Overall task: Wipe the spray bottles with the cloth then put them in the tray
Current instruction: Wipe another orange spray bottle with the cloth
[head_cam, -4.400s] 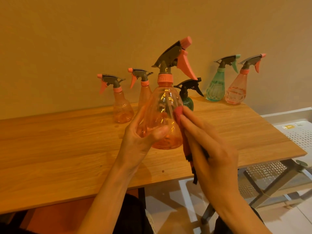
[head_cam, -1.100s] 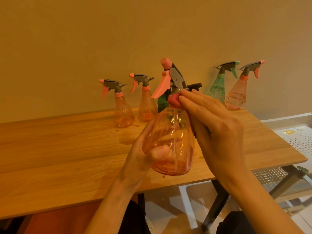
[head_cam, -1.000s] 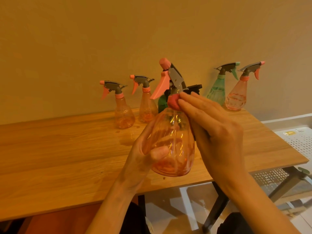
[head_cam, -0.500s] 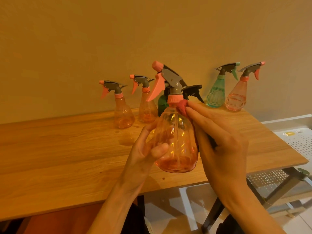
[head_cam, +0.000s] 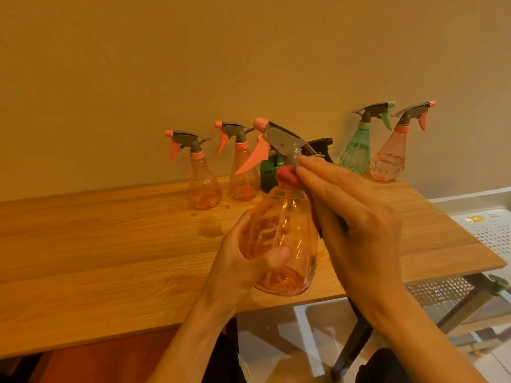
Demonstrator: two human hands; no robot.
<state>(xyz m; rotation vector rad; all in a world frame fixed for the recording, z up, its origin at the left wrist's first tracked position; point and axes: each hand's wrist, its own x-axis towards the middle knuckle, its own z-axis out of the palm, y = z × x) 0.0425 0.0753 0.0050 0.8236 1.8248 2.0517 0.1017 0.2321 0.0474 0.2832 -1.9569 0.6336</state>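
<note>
I hold a clear orange spray bottle with a grey head and pink trigger above the wooden table, its nozzle pointing left. My left hand grips its body, thumb across the front. My right hand holds a red cloth and presses it with nearly straight fingers against the bottle's neck collar. My thumb is hidden behind the cloth. A white perforated tray sits off the table's right end.
Along the wall stand two orange bottles, a dark green bottle partly hidden behind the held one, a teal bottle and a pink bottle. Table legs and a lower perforated shelf show at right.
The held bottle has been turned so its nozzle points left instead of right. The cloth has moved from the bottle's side up to its neck collar.
</note>
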